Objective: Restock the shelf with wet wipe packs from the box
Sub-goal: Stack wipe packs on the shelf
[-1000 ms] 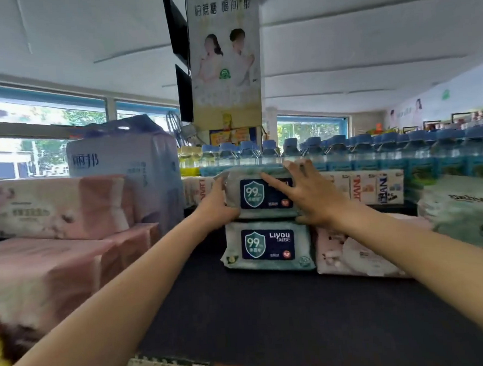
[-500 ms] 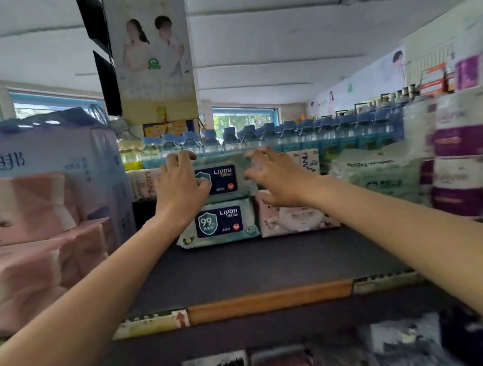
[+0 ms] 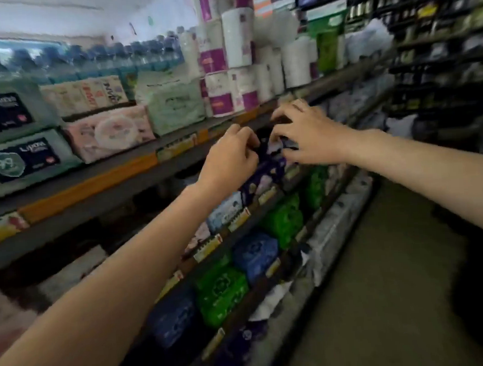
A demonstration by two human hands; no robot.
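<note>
From the head camera we see two wet wipe packs (image 3: 21, 161) stacked at the far left of the top shelf (image 3: 88, 189), the lower one sitting close to the front edge, the upper wet wipe pack (image 3: 3, 114) resting on top of it. Neither hand touches them. The box named in the task is nowhere in view, so we cannot say where the next pack would come from.

Our left hand (image 3: 230, 159) and right hand (image 3: 309, 134) are both out in front of the shelving, well to the right of the stack. The left hand's fingers are curled, the right's are spread and bent — between them sits something dark, but the picture is smeared with motion and we cannot tell whether either hand holds it or merely passes in front of the purple packs (image 3: 262, 178) on the shelf below.

The risks, as we judge them: the stack is soft and sits near the lip, so a brush from a forearm could tip the top pack off. With the view swinging this fast, a hand could also knock the toilet roll packs (image 3: 229, 90) or the pink tissue pack (image 3: 110, 131) beside the stack.
</note>
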